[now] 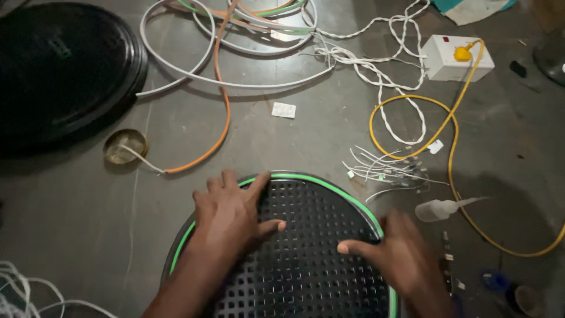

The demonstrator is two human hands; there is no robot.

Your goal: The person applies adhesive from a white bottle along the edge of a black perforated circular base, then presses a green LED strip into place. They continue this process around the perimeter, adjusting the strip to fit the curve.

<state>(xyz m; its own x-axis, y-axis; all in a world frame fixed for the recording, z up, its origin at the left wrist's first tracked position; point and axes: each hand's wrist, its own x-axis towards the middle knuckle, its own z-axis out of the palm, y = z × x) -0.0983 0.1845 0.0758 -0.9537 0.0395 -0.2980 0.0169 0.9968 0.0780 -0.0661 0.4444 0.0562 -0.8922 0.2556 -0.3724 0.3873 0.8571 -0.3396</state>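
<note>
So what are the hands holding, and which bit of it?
Nothing is gripped. The left hand lies flat on the round black grille, fingers at its green rim strip. The right hand presses on the grille's right side.

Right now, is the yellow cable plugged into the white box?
Yes, the yellow cable ends in a yellow plug seated on the white box.

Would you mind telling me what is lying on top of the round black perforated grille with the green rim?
Both hands rest flat on the round black perforated grille: left hand near its upper left rim, right hand at its right edge. The holes beneath the palms are covered.
</note>
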